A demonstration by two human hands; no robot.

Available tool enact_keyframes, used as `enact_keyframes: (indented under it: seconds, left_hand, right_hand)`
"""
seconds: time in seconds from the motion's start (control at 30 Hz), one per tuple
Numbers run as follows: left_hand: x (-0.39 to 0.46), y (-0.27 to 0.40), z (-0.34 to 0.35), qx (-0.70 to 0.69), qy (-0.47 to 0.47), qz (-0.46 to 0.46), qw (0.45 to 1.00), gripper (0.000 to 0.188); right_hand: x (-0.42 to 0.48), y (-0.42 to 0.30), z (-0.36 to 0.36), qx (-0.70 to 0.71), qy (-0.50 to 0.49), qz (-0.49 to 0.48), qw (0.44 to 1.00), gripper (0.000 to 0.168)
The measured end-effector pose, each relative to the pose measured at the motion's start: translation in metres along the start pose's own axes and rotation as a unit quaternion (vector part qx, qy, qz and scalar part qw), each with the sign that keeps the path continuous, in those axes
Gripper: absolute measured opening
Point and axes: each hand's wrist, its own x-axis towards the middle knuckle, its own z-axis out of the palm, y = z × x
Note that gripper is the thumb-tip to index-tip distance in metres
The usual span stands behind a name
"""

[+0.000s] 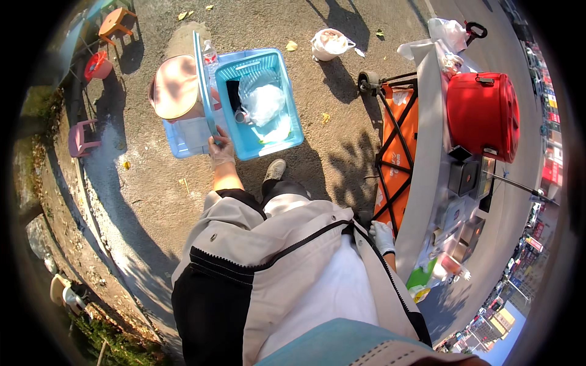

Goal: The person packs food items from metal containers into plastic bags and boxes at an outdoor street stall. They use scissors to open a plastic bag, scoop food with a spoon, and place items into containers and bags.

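Note:
My left hand [221, 147], in a clear plastic glove, grips the near end of a thin blue-edged lid [203, 84] that stands on edge. Right of the lid is a light-blue plastic basket [295, 123], which holds a clear plastic bag [263, 103], a dark item [233, 94] and a small cup-like item [240, 117]. A pinkish round-topped bag [176, 87] sits left of the lid, above a blue plastic bin [176, 142]. My right hand [383, 237], also gloved, is by the folding stall table's edge, fingers curled; whether it holds anything is hidden.
Along the right runs a stall table [428, 114] with an orange front cloth [397, 151], a red insulated barrel [480, 116] and several metal containers [467, 238]. A lined white bucket [330, 45] stands on the pavement. Small stools [116, 23] are far left.

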Motion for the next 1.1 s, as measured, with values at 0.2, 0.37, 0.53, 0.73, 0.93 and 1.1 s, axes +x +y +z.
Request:
enact_keyframes:
  seconds: [0.2,0.37,0.53,0.73,0.93,1.1]
  left_hand:
    - [0.003,0.024,-0.006,-0.055,0.103,-0.07,0.991,0.042]
    - [0.004,0.016,-0.011,0.129,0.18,0.207,0.953,0.036]
    - [0.0,0.085,-0.038,0.33,0.142,0.285,0.889,0.045]
    - [-0.007,0.069,0.002,0.467,0.155,0.239,0.837,0.068]
    - [0.013,0.054,-0.01,0.666,0.198,0.064,0.717,0.027]
    - [0.019,-0.031,-0.048,0.941,0.015,-0.209,0.267,0.027]
  right_hand:
    - [-0.004,-0.047,0.026,-0.058,-0.001,-0.06,0.996,0.026]
    - [-0.009,-0.054,0.03,-0.071,0.001,-0.043,0.997,0.025]
    - [0.001,-0.044,0.027,-0.079,-0.008,-0.012,0.997,0.025]
    - [0.026,-0.021,0.026,-0.137,0.012,-0.046,0.989,0.028]
    - [0.019,-0.043,0.026,-0.165,0.058,-0.094,0.98,0.037]
    - [-0.013,0.001,0.013,-0.044,0.125,-0.026,0.991,0.039]
